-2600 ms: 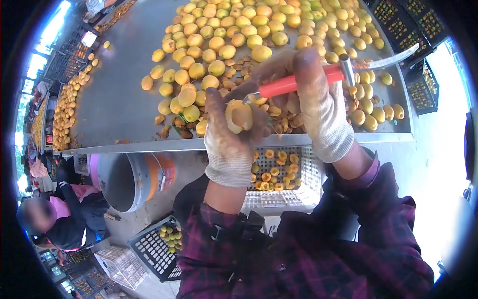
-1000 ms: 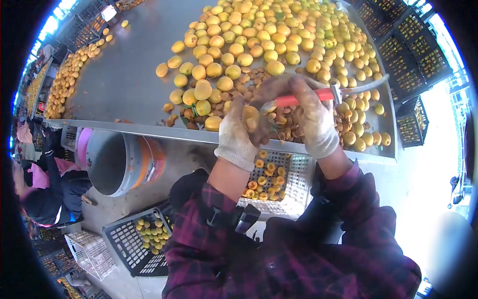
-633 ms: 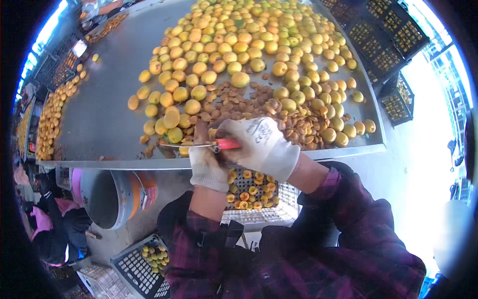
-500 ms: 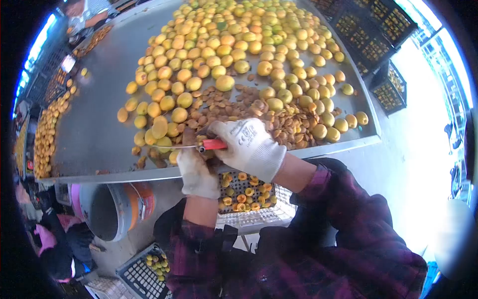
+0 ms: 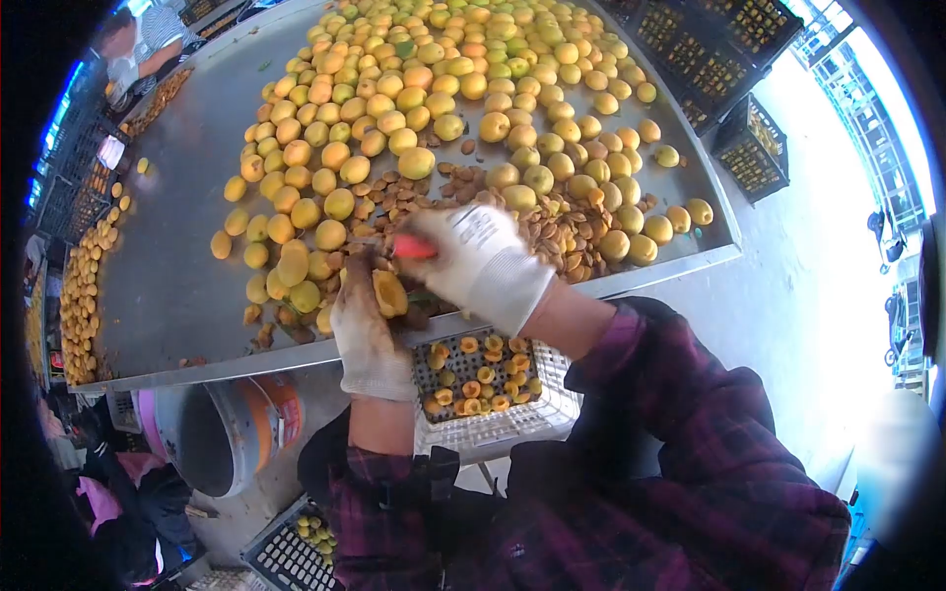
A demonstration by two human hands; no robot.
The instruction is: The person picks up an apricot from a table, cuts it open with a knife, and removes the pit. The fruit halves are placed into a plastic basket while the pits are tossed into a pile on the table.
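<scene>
My left hand (image 5: 365, 330), in a soiled white glove, is closed around a cut apricot (image 5: 390, 294) whose yellow flesh faces up at the table's front edge. Just above and to the right, my gloved right hand (image 5: 478, 258) grips a knife by its red handle (image 5: 415, 246). The blade is blurred and hard to make out. Brown apricot pits (image 5: 567, 236) lie heaped on the metal table (image 5: 197, 236) beyond both hands. Many whole apricots (image 5: 384, 108) spread behind the pits.
Below the table edge stands a white crate (image 5: 552, 414) with halved apricots (image 5: 485, 374). A bucket (image 5: 222, 438) lies tipped at left, near a dark crate (image 5: 296, 552). More crates (image 5: 754, 148) stand at right. Another person (image 5: 148, 49) works at the far left.
My right hand with the knife has lifted up from my left hand. The fruit in my left hand now shows its cut flesh. The view has shifted slightly.
</scene>
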